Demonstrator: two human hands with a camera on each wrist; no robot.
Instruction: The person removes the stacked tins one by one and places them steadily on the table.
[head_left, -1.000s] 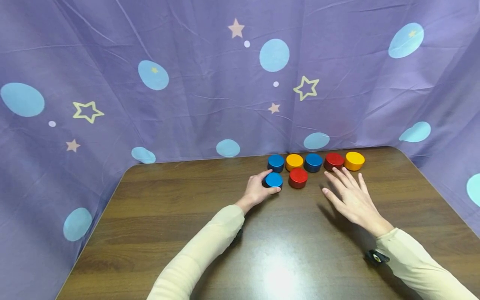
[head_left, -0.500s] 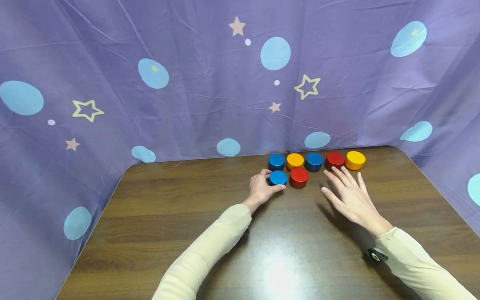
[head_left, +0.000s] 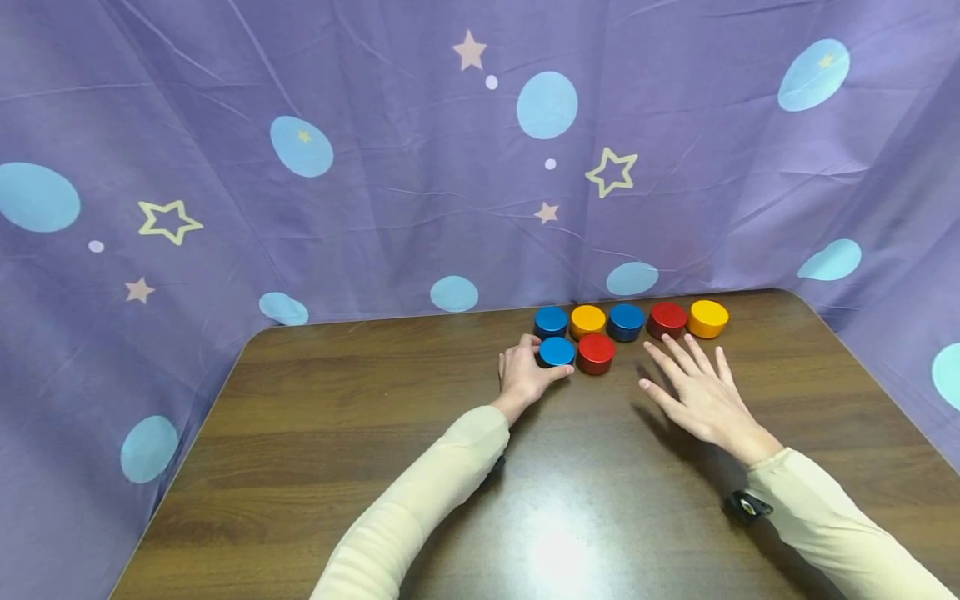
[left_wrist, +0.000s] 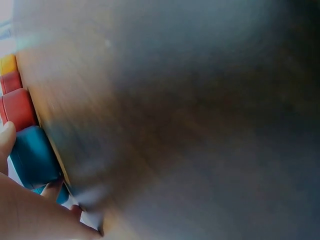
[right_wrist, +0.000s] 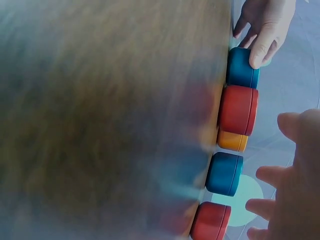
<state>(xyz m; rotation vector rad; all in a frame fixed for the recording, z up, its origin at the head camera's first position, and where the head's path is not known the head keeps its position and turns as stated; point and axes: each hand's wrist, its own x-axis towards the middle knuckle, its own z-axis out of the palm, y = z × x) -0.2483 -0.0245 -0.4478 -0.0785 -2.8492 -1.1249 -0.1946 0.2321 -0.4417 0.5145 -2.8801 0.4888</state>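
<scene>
My left hand (head_left: 522, 372) holds a round blue tin (head_left: 557, 351) at its left, thumb on the near side and fingers round the far side. The tin stands upright on the table, right beside a round red tin (head_left: 596, 353) in the front row. In the right wrist view, a seam like a lid's runs round the blue tin (right_wrist: 240, 69). My right hand (head_left: 703, 402) hovers over the table to the right, fingers spread and holding nothing. Its fingertips come near a darker red tin (head_left: 667, 320) of the back row.
Along the table's far edge, the back row also has a blue tin (head_left: 551, 322), a yellow tin (head_left: 588, 321), a second blue tin (head_left: 626, 322) and another yellow tin (head_left: 707, 319). A purple curtain (head_left: 375, 167) hangs right behind the brown table (head_left: 315, 408).
The left hand has slid the blue tin a short way to the right, closing the gap to the red tin. The right hand has stayed about where it was.
</scene>
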